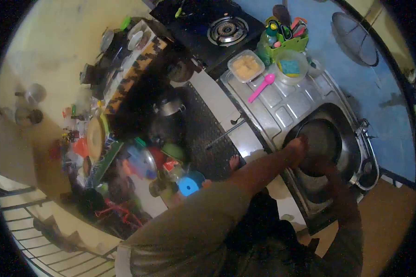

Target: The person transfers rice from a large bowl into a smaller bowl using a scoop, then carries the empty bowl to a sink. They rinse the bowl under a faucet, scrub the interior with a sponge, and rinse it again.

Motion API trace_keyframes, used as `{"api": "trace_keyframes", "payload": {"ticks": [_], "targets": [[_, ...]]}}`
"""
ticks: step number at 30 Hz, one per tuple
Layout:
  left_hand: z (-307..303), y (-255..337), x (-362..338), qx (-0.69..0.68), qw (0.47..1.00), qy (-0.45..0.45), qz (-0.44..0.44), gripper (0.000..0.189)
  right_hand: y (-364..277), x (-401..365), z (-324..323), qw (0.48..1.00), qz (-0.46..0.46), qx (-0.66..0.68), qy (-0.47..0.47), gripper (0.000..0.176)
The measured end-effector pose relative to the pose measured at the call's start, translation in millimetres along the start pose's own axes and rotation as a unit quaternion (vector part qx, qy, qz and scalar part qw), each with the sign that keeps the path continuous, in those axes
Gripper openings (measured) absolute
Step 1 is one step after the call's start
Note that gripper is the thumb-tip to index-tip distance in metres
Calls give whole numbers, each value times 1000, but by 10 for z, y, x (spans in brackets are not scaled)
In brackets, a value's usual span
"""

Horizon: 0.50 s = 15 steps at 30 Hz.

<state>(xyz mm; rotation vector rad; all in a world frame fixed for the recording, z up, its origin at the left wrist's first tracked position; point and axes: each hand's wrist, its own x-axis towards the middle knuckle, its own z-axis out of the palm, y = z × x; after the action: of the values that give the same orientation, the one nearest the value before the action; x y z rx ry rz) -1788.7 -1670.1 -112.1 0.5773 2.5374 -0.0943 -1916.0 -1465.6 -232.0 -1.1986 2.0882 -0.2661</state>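
Observation:
A dark round pan (322,144) sits in the steel sink (339,111). My left hand (297,150) is at the pan's left rim, its fingers closed over the edge. My right hand (325,168) is low over the near side of the pan, dark and blurred, so its fingers and anything in them cannot be made out. The faucet (366,134) stands at the sink's right edge.
On the drainboard lie a pink spoon (262,87), a tub of yellowish pieces (246,66) and a clear bowl with a blue-yellow sponge (290,68). Behind are a green caddy (289,44) and a gas stove (227,31). Kitchenware clutters the floor at left.

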Motion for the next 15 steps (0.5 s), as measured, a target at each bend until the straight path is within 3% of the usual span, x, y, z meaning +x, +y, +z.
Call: {"api": "trace_keyframes", "payload": {"ticks": [1, 3, 7, 11, 15], "targets": [[110, 28, 119, -2, 1000, 0, -1, 63, 82, 29, -51, 999, 8, -23, 37, 32], [451, 72, 399, -89, 994, -56, 10, 34, 228, 192, -102, 990, 40, -48, 129, 32], [379, 110, 287, -109, 994, 10, -19, 32, 184, 700, -31, 968, 81, -17, 236, 32], [274, 105, 196, -121, 992, 27, -19, 29, -66, 1075, 192, 970, 87, 27, 227, 32], [344, 91, 263, -127, 990, 50, -19, 28, -269, 959, 426, 988, 47, 37, 142, 32]]}}
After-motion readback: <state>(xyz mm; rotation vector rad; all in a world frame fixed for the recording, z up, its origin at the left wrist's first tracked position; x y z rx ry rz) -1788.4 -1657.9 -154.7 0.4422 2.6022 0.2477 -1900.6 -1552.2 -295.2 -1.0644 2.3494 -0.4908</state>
